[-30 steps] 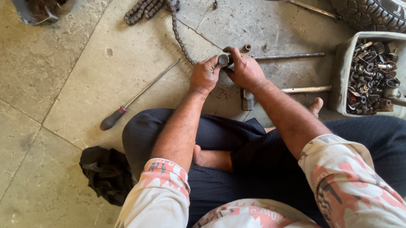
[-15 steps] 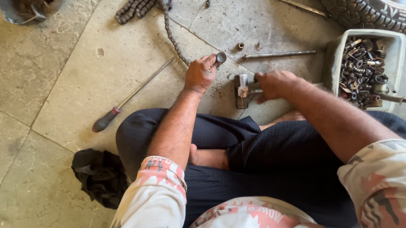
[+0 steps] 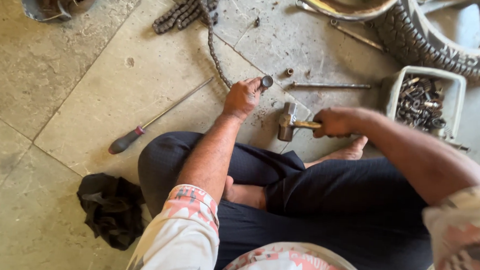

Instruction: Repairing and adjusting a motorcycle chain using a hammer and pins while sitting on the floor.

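I sit cross-legged on a stone floor. My left hand [image 3: 242, 98] grips a small round metal part [image 3: 266, 81] at the end of a drive chain [image 3: 214, 47] that runs up to a heap of links. My right hand [image 3: 335, 122] is closed around the wooden handle of a hammer [image 3: 287, 122], whose steel head hangs just above the floor, a little right of the left hand.
A long screwdriver [image 3: 143, 126] with a dark handle lies to the left. A black rag [image 3: 111, 207] sits by my knee. A white tub of nuts and bolts [image 3: 422, 100], a metal rod [image 3: 331, 85], a small nut [image 3: 289, 72] and a tyre [image 3: 432, 46] lie beyond.
My right hand left the part by the left hand, reached right and picked up the hammer, lifting it toward the chain end. The left hand stayed on the part.
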